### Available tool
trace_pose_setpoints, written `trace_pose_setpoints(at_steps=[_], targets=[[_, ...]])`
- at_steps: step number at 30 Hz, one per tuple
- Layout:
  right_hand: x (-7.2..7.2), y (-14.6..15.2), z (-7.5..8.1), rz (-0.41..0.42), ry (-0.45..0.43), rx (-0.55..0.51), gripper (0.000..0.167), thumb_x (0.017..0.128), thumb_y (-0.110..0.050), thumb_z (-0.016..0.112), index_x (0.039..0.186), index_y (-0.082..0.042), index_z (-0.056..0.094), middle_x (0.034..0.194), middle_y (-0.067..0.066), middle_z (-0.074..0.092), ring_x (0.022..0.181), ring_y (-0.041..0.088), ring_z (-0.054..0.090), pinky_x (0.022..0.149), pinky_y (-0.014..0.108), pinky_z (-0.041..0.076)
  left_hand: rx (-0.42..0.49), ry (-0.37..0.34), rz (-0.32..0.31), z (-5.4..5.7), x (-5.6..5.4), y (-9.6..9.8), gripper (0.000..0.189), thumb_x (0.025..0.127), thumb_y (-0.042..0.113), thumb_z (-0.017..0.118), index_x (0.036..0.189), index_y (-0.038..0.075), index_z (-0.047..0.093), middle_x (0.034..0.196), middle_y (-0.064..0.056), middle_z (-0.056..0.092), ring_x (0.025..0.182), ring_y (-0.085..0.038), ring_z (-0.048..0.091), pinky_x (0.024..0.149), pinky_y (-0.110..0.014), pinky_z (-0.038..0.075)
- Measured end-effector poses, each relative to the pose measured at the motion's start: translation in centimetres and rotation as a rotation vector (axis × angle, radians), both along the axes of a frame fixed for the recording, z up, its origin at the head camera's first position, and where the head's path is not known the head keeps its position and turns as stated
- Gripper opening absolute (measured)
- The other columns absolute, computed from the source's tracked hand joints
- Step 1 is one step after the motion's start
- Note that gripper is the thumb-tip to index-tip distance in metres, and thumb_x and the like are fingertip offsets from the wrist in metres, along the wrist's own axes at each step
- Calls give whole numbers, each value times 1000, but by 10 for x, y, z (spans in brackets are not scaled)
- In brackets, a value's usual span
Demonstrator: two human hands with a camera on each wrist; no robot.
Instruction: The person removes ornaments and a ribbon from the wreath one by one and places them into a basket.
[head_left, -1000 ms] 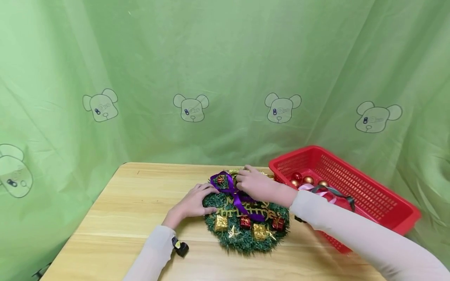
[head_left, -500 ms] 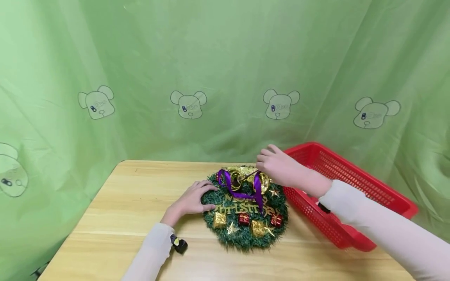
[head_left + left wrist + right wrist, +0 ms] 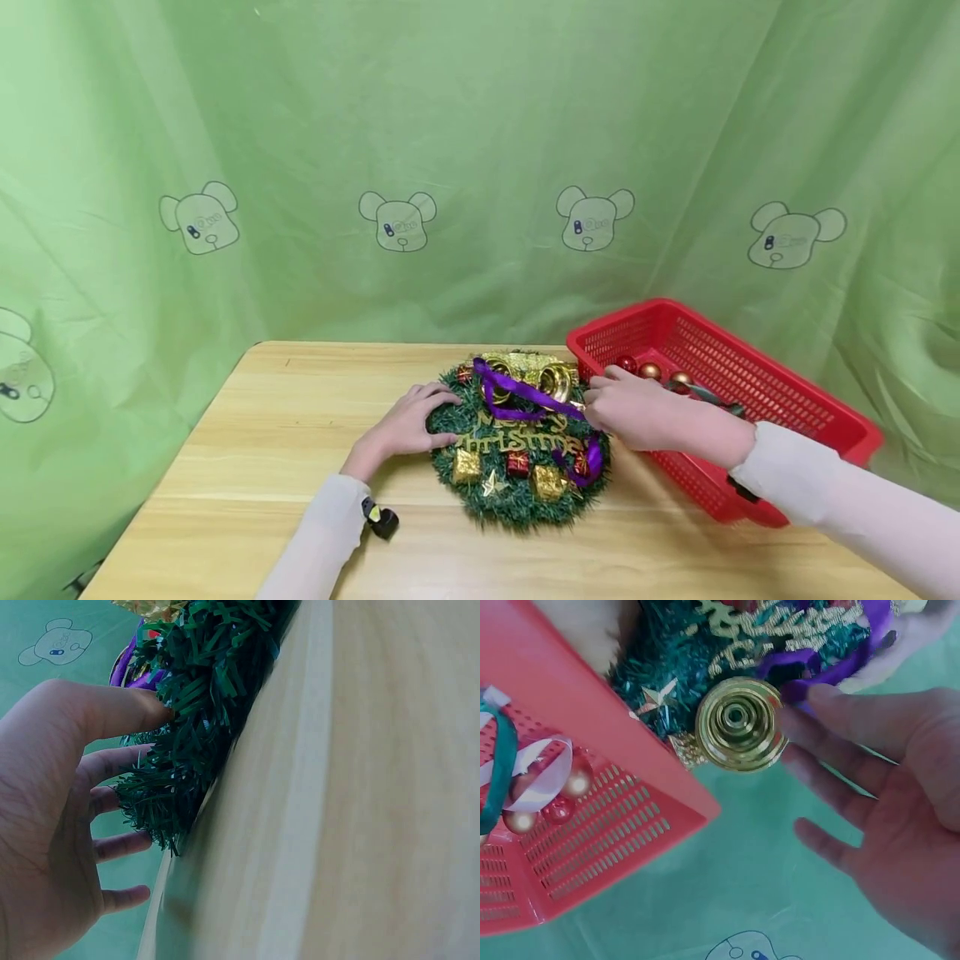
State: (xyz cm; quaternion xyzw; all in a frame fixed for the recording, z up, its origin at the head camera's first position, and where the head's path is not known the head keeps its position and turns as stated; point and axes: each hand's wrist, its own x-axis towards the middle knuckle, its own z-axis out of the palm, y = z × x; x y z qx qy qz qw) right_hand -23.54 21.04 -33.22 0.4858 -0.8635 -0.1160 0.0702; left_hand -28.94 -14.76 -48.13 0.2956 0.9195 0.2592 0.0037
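A green tinsel Christmas wreath (image 3: 517, 510) lies on the table, with gold lettering, small gift boxes, stars and two gold bells (image 3: 555, 383). My left hand (image 3: 405, 423) rests against its left edge; in the left wrist view the thumb (image 3: 124, 712) touches the tinsel and the other fingers are spread. A purple ribbon (image 3: 517, 387) runs over the bells and across the wreath toward its right side. There my right hand (image 3: 637, 410) pinches the ribbon between thumb and fingers, beside a bell (image 3: 739, 724) in the right wrist view.
A red perforated basket (image 3: 795, 400) stands right of the wreath, close to it, partly under my right forearm. Inside are red and gold balls (image 3: 650, 371) and pink and dark green ribbons (image 3: 499, 761). A green curtain (image 3: 480, 283) hangs behind the wooden table (image 3: 300, 400).
My right hand went from above the bells outward to the right, then down to the wreath's right side, drawing the ribbon across. The left hand has stayed at the left edge.
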Motion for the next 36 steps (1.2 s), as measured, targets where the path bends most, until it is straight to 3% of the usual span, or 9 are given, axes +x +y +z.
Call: trace_pose_setpoints(at_steps=[3,9,18,24,29,36], targets=[[4,5,-1,-82,-35,72,40,71,3,81,61,-24,52,69,-13,53,73,11,44,72,32,33,2,10,-3,0,0,0,63,88,45,75,142,20,56,153,-8,49,138,-35,45,118,-63,33],[-5,20,6,-218,-30,137,26,72,-6,87,71,-21,66,73,-10,63,79,17,56,78,40,43,-1,7,-6,-1,-1,-1,63,88,46,75,142,21,56,154,-8,48,139,-35,45,118,-63,33],[-39,46,35,-367,113,63,22,68,-6,86,75,-14,67,77,0,66,81,25,56,80,48,44,-16,12,-4,1,-1,-2,63,88,47,74,143,22,56,154,-8,48,139,-35,44,119,-61,33],[-52,60,57,-467,218,-26,11,73,1,76,81,-3,69,84,14,69,86,36,60,81,54,45,-6,2,-8,2,-1,-2,63,88,47,74,143,21,56,154,-8,48,139,-35,44,119,-61,33],[-58,46,60,-483,304,-100,14,76,4,72,89,3,69,87,19,69,88,39,60,84,55,44,-14,-4,1,3,0,-3,63,88,47,74,143,23,56,154,-7,48,140,-34,44,120,-60,32],[-69,13,62,-318,570,-335,15,73,16,60,84,6,65,85,23,69,82,40,60,86,56,47,-5,-7,-2,1,-1,-2,63,88,46,75,143,21,56,154,-7,48,139,-34,44,120,-60,33]])
